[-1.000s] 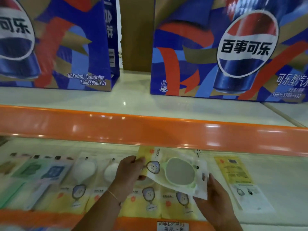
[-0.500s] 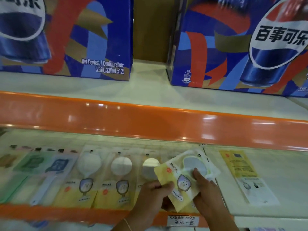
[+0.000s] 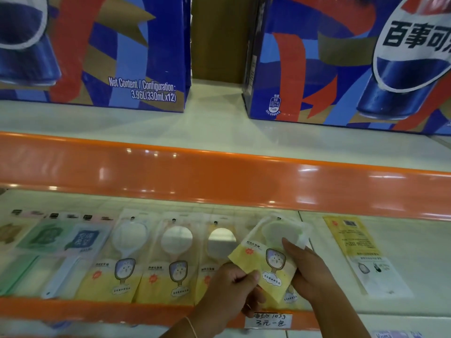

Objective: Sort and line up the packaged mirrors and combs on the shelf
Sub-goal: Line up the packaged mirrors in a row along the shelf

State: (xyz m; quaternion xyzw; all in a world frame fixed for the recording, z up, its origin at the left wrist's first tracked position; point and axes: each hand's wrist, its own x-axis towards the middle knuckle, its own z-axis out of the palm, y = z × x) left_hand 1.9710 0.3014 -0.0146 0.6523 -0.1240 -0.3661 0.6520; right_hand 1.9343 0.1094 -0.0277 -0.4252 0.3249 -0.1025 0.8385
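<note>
A packaged mirror (image 3: pixel 267 252) with a yellow card and a green-rimmed round glass is tilted above the lower shelf (image 3: pixel 419 240). My left hand (image 3: pixel 229 293) pinches its lower left corner. My right hand (image 3: pixel 308 272) grips its right side, thumb on the front. To the left, three more yellow mirror packs (image 3: pixel 122 259) lie flat in a row, side by side. Further left lie green and blue comb packs (image 3: pixel 80 242). One pack (image 3: pixel 363 254) lies face down, apart on the right.
An orange shelf lip (image 3: pixel 219 176) runs across above the lower shelf. Two big blue cola cartons (image 3: pixel 102 50) stand on the upper shelf. A handwritten price tag (image 3: pixel 268 322) hangs on the front rail below my hands.
The held mirror pack has turned from lying crosswise to a tilted upright pose and come down nearer the shelf front. My left hand shifted from its top edge to its lower corner.
</note>
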